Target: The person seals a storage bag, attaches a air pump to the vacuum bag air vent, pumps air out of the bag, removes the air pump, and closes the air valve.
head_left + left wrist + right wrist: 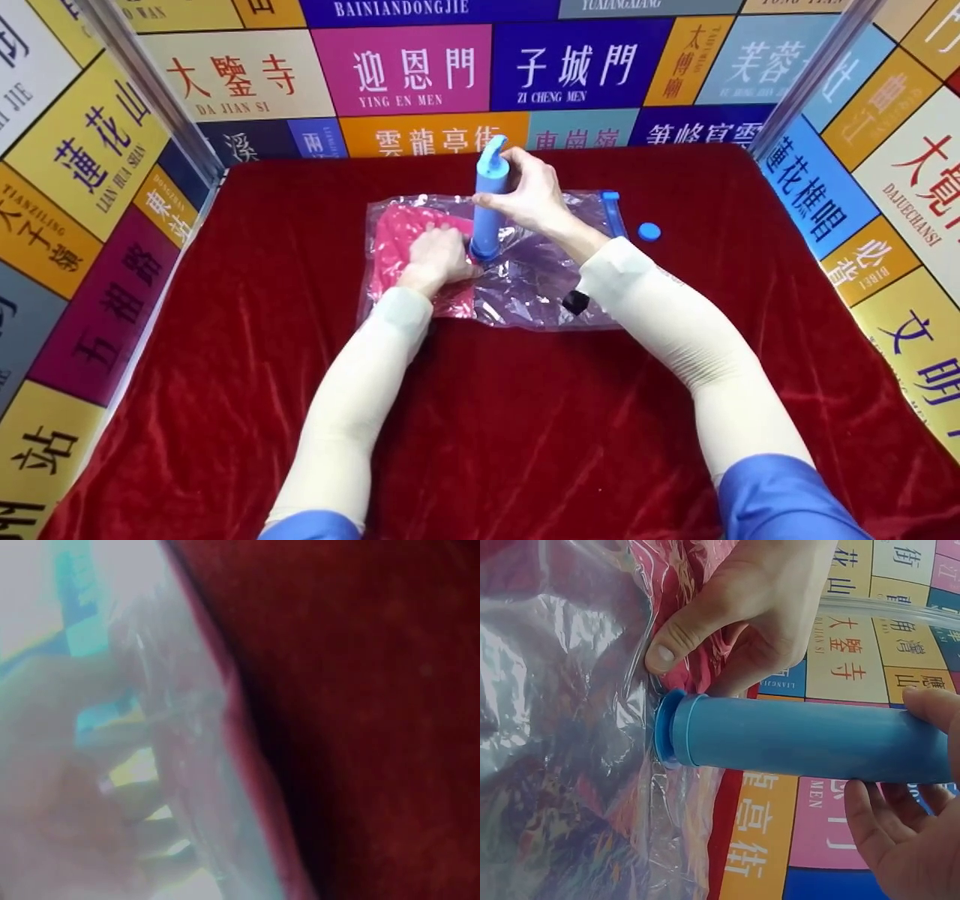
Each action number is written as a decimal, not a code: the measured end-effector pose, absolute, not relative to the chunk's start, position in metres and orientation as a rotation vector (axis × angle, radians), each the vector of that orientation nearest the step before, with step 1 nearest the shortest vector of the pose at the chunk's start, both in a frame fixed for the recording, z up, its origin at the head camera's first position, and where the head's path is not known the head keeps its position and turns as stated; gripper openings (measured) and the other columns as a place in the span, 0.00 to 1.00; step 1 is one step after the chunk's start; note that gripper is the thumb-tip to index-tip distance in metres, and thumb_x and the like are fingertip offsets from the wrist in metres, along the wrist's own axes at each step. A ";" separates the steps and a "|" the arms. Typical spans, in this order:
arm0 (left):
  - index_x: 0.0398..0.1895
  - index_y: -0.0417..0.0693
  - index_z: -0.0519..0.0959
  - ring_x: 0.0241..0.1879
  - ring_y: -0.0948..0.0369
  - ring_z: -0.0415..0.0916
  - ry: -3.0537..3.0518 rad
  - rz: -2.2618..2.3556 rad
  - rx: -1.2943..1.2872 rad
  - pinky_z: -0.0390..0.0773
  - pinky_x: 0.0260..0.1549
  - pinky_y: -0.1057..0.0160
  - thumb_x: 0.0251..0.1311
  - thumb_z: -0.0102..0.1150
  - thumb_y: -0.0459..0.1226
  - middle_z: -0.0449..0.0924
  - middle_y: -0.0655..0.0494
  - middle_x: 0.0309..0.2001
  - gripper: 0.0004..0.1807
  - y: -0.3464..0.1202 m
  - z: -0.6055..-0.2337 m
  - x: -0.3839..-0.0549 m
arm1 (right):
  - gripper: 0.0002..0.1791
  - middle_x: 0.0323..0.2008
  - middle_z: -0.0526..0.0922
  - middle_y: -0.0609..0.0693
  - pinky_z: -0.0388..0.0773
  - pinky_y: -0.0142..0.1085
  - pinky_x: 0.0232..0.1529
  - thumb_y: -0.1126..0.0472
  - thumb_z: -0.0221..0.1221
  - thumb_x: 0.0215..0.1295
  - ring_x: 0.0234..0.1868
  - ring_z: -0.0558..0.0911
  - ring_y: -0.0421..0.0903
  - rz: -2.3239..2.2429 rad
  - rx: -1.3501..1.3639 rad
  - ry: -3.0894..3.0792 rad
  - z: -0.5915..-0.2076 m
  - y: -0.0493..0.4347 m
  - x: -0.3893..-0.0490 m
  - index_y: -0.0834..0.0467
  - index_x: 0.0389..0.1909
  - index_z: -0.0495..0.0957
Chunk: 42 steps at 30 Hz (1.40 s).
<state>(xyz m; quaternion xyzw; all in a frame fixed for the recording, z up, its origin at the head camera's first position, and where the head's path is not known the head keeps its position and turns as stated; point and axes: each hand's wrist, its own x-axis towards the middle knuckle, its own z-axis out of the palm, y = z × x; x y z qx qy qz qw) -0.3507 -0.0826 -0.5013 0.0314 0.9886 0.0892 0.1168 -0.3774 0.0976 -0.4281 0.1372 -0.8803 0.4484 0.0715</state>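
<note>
A clear vacuum storage bag (536, 296) lies flat, with a folded pink cloth (401, 232) inside its left part. Upright on the bag's round blue valve (662, 727) stands a blue hand pump (487, 221). My right hand (529, 191) grips the pump's barrel near its top, thumb on one side and fingers on the other. Close beside the pump's base, my left hand (439, 255) grips the bag's film over the cloth, its thumb (676, 645) right at the valve. The left wrist view is hazy, with the fingers (135, 799) down against the film.
To the right of the bag lies a round blue cap (649, 231). A blue slider (610, 196) sits at the bag's far right corner. Dark red cloth (525, 420) covers the table, and panels with printed characters (401, 69) stand around it.
</note>
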 end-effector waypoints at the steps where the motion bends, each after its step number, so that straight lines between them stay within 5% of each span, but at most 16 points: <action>1: 0.71 0.52 0.83 0.63 0.45 0.83 2.890 0.265 0.089 0.90 0.60 0.46 0.62 0.79 0.62 0.84 0.43 0.65 0.40 -0.082 -0.501 -0.351 | 0.33 0.51 0.92 0.56 0.82 0.36 0.49 0.49 0.84 0.55 0.47 0.87 0.49 1.371 0.420 -2.639 -0.428 0.098 -0.377 0.56 0.59 0.85; 7: 0.69 0.49 0.83 0.63 0.46 0.82 2.894 0.264 0.081 0.89 0.60 0.47 0.62 0.79 0.63 0.85 0.44 0.64 0.40 -0.083 -0.500 -0.351 | 0.28 0.48 0.94 0.57 0.82 0.29 0.45 0.59 0.79 0.55 0.42 0.88 0.45 1.447 0.465 -2.618 -0.428 0.100 -0.381 0.57 0.59 0.87; 14: 0.66 0.50 0.85 0.61 0.46 0.84 2.921 0.275 0.090 0.90 0.59 0.45 0.60 0.80 0.62 0.87 0.43 0.60 0.38 -0.083 -0.503 -0.352 | 0.30 0.50 0.91 0.56 0.85 0.39 0.55 0.61 0.72 0.52 0.47 0.86 0.48 1.445 0.478 -2.647 -0.429 0.098 -0.382 0.60 0.60 0.85; 23: 0.66 0.45 0.84 0.59 0.44 0.87 2.918 0.292 0.102 0.90 0.59 0.45 0.59 0.81 0.61 0.88 0.41 0.60 0.40 -0.083 -0.504 -0.350 | 0.43 0.58 0.89 0.53 0.86 0.47 0.65 0.44 0.86 0.50 0.59 0.86 0.52 1.397 0.398 -2.676 -0.435 0.097 -0.378 0.54 0.63 0.77; 30: 0.64 0.44 0.85 0.56 0.44 0.87 2.924 0.300 0.084 0.90 0.58 0.45 0.59 0.81 0.62 0.89 0.41 0.58 0.40 -0.083 -0.502 -0.350 | 0.41 0.55 0.91 0.53 0.86 0.45 0.61 0.38 0.86 0.52 0.57 0.87 0.52 1.311 0.335 -2.644 -0.435 0.096 -0.376 0.55 0.57 0.78; 36: 0.63 0.44 0.84 0.54 0.46 0.87 2.914 0.301 0.074 0.91 0.56 0.47 0.59 0.81 0.62 0.89 0.42 0.56 0.40 -0.083 -0.501 -0.350 | 0.36 0.53 0.93 0.54 0.87 0.44 0.57 0.45 0.87 0.53 0.52 0.89 0.51 1.391 0.346 -2.611 -0.435 0.096 -0.376 0.55 0.56 0.81; 42: 0.65 0.46 0.85 0.56 0.45 0.87 2.921 0.283 0.077 0.91 0.57 0.46 0.59 0.81 0.62 0.88 0.42 0.58 0.40 -0.082 -0.501 -0.351 | 0.34 0.57 0.94 0.58 0.90 0.44 0.60 0.59 0.83 0.56 0.53 0.93 0.53 1.607 0.379 -2.546 -0.436 0.095 -0.376 0.56 0.65 0.85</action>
